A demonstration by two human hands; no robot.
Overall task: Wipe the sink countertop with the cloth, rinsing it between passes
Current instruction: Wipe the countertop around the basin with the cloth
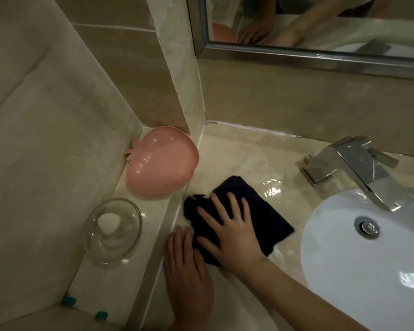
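A dark navy cloth [261, 211] lies flat on the wet beige marble countertop [244, 158], left of the white sink basin [344, 247]. My right hand [232, 230] presses down on the cloth with fingers spread and straight. My left hand [187, 271] rests flat on the countertop just left of the cloth, its fingertips touching the cloth's near left edge. The chrome faucet [354, 168] stands behind the basin, and no water is seen running from it.
On a raised ledge to the left sit a pink apple-shaped dish [160, 161] and a glass bowl [112, 232] holding a white lump. Two teal caps [68, 302] show at the ledge's near end. A tiled wall corner and a mirror [320, 20] stand behind the countertop.
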